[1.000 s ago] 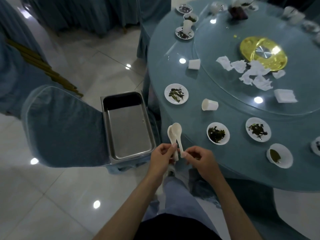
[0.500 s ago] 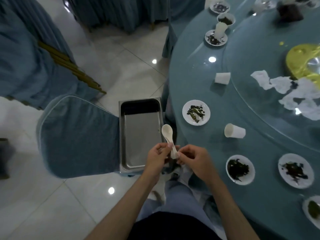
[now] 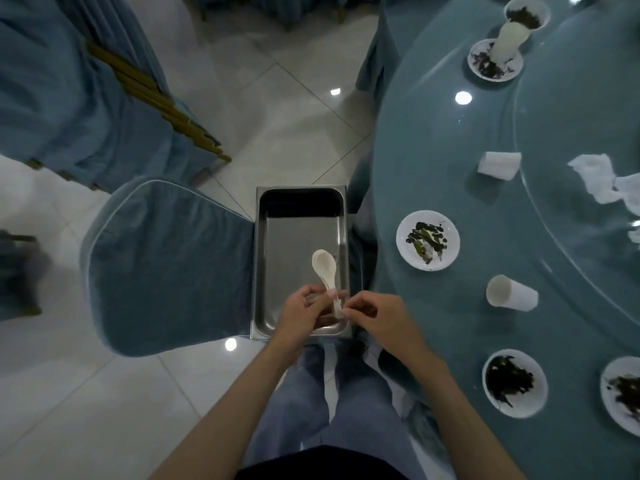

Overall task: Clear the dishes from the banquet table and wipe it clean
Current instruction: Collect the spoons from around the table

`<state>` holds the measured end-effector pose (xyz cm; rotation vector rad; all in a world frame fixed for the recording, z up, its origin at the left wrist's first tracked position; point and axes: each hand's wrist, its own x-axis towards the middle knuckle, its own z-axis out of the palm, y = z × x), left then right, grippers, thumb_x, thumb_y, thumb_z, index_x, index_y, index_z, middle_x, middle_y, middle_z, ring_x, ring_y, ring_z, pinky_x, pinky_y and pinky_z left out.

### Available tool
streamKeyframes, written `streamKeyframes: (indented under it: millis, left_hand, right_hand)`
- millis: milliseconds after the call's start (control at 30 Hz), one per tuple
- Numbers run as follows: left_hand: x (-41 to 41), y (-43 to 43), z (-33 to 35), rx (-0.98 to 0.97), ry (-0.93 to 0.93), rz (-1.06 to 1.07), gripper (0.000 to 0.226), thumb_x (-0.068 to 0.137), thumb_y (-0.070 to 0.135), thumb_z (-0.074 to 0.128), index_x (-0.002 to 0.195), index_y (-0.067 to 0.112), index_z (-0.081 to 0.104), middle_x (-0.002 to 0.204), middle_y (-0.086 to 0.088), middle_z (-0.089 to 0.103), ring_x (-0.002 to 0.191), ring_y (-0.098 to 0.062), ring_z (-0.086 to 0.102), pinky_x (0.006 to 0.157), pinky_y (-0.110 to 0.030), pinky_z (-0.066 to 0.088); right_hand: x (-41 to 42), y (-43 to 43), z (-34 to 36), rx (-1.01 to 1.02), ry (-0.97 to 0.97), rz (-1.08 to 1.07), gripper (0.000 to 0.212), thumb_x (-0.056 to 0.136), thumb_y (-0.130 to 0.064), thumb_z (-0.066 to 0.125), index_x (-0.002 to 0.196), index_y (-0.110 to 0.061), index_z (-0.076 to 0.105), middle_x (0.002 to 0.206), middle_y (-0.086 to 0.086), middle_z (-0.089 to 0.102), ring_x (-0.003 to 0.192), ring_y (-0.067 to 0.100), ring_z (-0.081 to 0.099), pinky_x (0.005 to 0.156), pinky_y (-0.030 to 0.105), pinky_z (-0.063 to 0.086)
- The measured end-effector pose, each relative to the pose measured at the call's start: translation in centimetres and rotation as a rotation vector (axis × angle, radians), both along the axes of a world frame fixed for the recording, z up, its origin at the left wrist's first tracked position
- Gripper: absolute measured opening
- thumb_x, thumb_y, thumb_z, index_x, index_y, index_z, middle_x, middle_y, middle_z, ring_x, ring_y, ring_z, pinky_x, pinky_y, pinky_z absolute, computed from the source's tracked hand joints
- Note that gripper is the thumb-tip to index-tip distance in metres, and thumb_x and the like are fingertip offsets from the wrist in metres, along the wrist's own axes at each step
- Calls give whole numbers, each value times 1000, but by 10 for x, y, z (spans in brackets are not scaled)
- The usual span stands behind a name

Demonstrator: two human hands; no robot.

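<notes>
White glossy ceramic-looking spoon, smooth, pinched between both hands' fingers. Beneath hands: rectangular steel pan, brushed metal, dull sheen. Left of left hand: blue cloth chair cover, matt, soft weave. Right of right hand: round table in blue-grey cloth, smooth glossy top reflecting lamps. Round white plate with dark leaf scraps, glazed, shiny. White tumbled cup, matt. Crumpled white paper napkins. Floor: polished pale tiles.

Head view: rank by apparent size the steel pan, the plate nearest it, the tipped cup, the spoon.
1. steel pan
2. plate
3/4. tipped cup and spoon, held by left hand and right hand: too alike to rank, spoon nearer the camera.
</notes>
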<state>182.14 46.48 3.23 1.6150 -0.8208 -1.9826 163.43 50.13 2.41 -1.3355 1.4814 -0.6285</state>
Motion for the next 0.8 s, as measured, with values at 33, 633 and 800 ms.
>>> streamKeyframes:
  millis: [33,633,800]
  left_hand:
    - [7,-7,-5,-12,-27,-23,30,100,21,67,121,0,61,110,-9,79,101,-25,77,84,-32,63]
    - [119,-152,-183,-45,-185,-358,18,96,22,72,108,9,73,94,0,81,93,-17,77,85,-30,60]
    - [129,-183,-260,-51,-213,-342,14,98,23,72,103,9,74,88,-1,80,82,-15,73,80,-32,57]
  right_hand:
    - [5,-6,-6,23,-3,-18,6,93,-22,76,98,-21,76,88,-11,75,82,7,72,80,30,61]
    - [100,-175,-189,267,-86,-190,31,100,-16,65,131,-20,66,112,-9,72,102,3,68,94,29,57]
    - [116,-207,-254,277,-86,-306,18,98,-9,67,116,-9,70,97,-2,73,80,-2,69,75,14,52]
